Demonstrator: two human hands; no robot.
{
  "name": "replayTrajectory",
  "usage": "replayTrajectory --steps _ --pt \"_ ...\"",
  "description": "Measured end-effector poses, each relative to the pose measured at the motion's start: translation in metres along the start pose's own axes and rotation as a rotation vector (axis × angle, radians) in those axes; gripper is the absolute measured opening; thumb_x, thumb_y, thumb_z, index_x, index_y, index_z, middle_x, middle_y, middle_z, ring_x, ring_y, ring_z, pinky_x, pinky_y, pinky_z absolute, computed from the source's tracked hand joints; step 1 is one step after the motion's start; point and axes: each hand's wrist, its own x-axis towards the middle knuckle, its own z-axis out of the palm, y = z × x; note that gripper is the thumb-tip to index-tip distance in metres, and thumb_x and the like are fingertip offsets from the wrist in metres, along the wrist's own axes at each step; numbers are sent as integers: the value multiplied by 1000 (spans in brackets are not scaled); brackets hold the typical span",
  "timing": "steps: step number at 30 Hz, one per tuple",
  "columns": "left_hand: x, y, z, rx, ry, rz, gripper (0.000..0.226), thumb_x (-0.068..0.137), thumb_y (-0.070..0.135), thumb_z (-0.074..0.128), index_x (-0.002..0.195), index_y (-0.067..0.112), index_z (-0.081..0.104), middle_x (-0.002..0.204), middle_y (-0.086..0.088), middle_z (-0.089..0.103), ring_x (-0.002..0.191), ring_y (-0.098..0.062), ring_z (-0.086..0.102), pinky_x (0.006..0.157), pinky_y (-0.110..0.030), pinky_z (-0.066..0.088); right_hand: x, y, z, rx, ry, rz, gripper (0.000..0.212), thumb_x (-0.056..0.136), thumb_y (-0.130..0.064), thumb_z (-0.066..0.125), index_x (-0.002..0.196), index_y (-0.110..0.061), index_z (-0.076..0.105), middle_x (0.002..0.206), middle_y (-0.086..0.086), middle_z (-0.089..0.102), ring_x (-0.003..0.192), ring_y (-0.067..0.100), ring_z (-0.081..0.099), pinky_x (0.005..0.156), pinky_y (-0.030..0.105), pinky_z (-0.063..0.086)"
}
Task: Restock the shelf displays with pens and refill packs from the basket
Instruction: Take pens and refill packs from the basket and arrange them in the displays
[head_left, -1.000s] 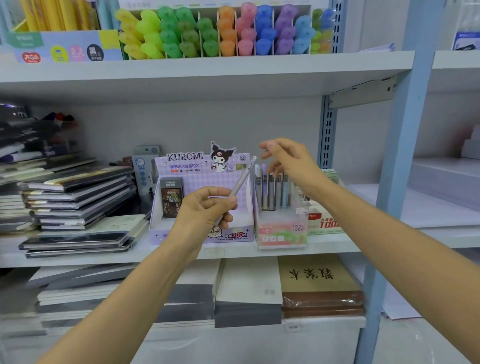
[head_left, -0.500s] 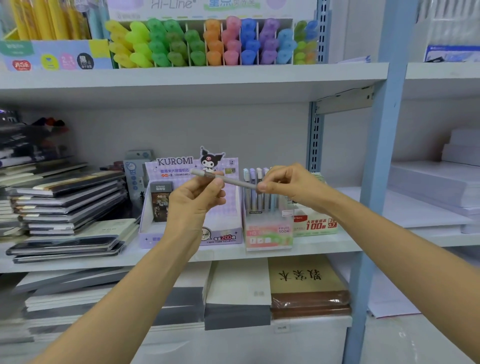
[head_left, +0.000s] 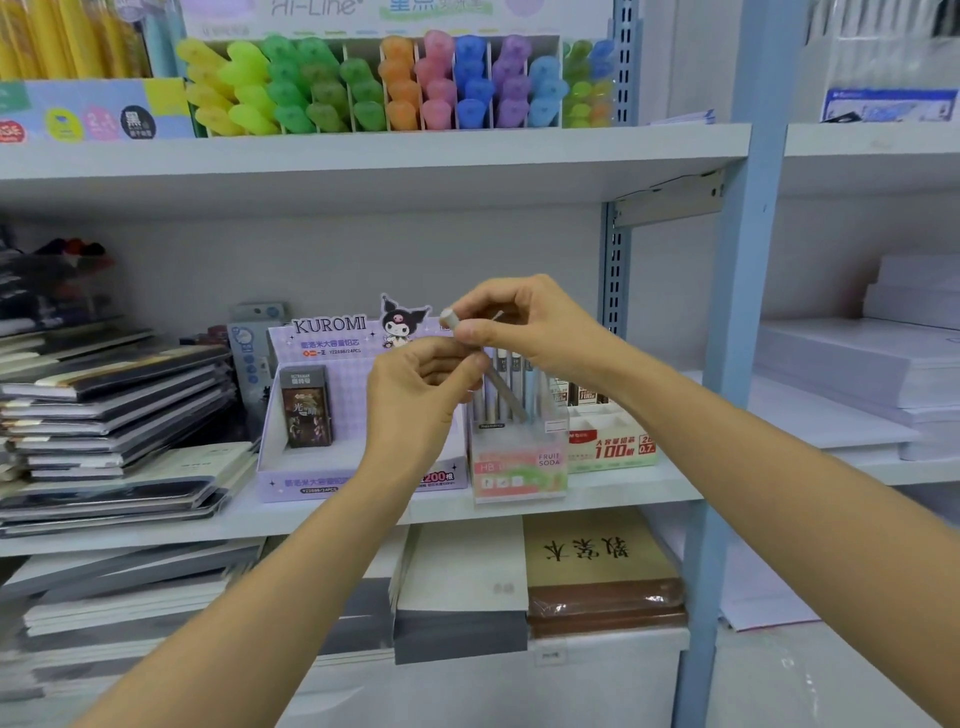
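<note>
Both raised hands pinch one tilted grey pen (head_left: 501, 389), right hand (head_left: 524, 327) near its top, left hand (head_left: 415, 400) just below.

Two bare arms enter from the bottom corners of the frame: the left forearm (head_left: 249, 597) from the lower left, the right forearm (head_left: 753, 467) from the lower right. Both are uncovered along their whole visible length, from frame edge to wrist. The left hand (head_left: 415, 400) and right hand (head_left: 524, 327), near the centre of the frame, are likewise bare. The wrists are slim, the fingers long, and a short-cut thumbnail (head_left: 469, 332) shows on the right hand.
</note>
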Motion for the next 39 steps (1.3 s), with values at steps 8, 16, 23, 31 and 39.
replayTrajectory --steps 8,16,23,31,39 --pt "-23 -25 -23 632 -239 182 33 92 24 64 125 23 62 129 10 61 117 -9 53 101 -29 43 -3 28 -19 -46 361 108 15 94 -9 59 107 -1 59 94 13 71 81 14 69 73 22 57" --pt "-38 -39 -31 899 -412 371 51 91 16 64 140 17 51 148 4 45 134 -15 41 106 -23 30 -5 64 0 -174 254 207 1 95 -8 57 96 -7 58 91 14 71 79 24 71 74 33 60" --pt "-41 -45 -31 919 -393 412 52 92 20 62 142 18 48 150 4 42 134 -14 40 103 -28 38 2 67 0 -154 182 223 7 95 -7 58 101 -7 57 87 13 72 74 16 71 71 24 59" --pt "-41 -44 -30 914 -408 410 55 93 21 59 145 18 42 153 3 37 137 -14 36 108 -32 37 12 72 12 -375 181 293 20 87 -10 70 105 -12 62 90 7 68 80 18 65 83 34 56" --pt "-101 -69 -51 833 -131 481 32 86 9 56 117 8 63 117 -10 58 109 -24 53 90 -35 44 -59 21 62 -182 411 -169 11 94 -16 57 97 -9 64 82 -2 64 73 13 61 64 23 50"
